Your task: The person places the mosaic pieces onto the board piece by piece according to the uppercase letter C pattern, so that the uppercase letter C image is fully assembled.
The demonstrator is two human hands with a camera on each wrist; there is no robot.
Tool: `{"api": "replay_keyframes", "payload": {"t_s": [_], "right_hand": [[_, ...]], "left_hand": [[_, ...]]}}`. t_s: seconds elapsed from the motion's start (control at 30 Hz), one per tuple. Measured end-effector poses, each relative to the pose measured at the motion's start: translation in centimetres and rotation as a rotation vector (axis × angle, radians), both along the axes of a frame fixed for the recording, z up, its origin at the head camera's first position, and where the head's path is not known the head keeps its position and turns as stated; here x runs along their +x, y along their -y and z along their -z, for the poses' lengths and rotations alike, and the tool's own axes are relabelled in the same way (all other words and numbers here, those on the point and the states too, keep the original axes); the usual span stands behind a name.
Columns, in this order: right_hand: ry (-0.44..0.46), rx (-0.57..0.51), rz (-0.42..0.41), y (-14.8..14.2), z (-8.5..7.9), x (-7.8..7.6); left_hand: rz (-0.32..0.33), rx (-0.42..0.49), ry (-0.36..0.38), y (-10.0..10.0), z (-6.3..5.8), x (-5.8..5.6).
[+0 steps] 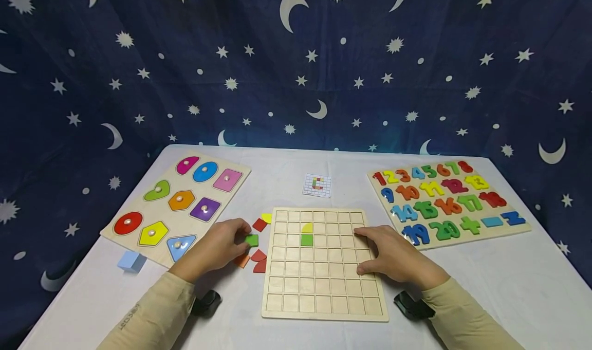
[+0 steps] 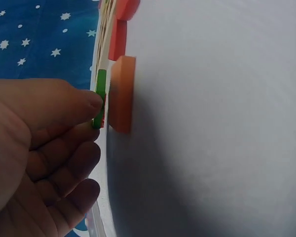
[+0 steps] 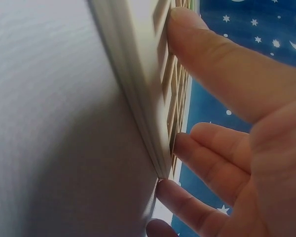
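My left hand (image 1: 216, 247) pinches a green square tile (image 1: 252, 240) between thumb and fingers, left of the wooden grid board (image 1: 324, 302). In the left wrist view the green tile (image 2: 99, 106) stands edge-on at the thumb tip, close to an orange tile (image 2: 122, 94). On the board a yellow quarter-circle tile (image 1: 307, 228) sits directly above another green square tile (image 1: 307, 240). My right hand (image 1: 393, 252) rests at the board's right edge, thumb and fingers spread. From the right wrist, the thumb (image 3: 212, 54) lies over the board's rim (image 3: 133, 84).
Beside the board lie a red square tile (image 1: 260, 224), a yellow tile (image 1: 266, 218) and red curved tiles (image 1: 260, 266). A pattern card (image 1: 325, 190) lies behind it. A knobbed shape puzzle (image 1: 185, 221) and blue block (image 1: 131, 262) are left; a number puzzle (image 1: 499, 233) is right.
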State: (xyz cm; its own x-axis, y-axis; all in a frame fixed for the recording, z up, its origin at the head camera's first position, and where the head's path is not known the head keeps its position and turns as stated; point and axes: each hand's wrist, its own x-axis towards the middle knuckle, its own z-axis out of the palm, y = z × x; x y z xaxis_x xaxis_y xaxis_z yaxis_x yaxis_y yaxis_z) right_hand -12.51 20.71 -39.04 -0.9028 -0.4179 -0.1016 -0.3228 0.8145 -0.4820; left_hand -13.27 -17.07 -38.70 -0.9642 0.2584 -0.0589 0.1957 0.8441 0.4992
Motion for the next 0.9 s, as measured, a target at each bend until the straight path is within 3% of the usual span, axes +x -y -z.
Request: {"api": "replay_keyframes", "payload": {"t_s": [0.7,0.9], "right_hand": [[0.004,-0.007,0.000,-0.1,0.1,-0.1],[0.002,-0.007,0.002,0.0,0.1,0.0]], "left_hand": [[0.027,0.079,0.021,-3.0,-0.6,0.1],[0.078,0.090,-0.011,-3.8,-0.4,0.1]]}}
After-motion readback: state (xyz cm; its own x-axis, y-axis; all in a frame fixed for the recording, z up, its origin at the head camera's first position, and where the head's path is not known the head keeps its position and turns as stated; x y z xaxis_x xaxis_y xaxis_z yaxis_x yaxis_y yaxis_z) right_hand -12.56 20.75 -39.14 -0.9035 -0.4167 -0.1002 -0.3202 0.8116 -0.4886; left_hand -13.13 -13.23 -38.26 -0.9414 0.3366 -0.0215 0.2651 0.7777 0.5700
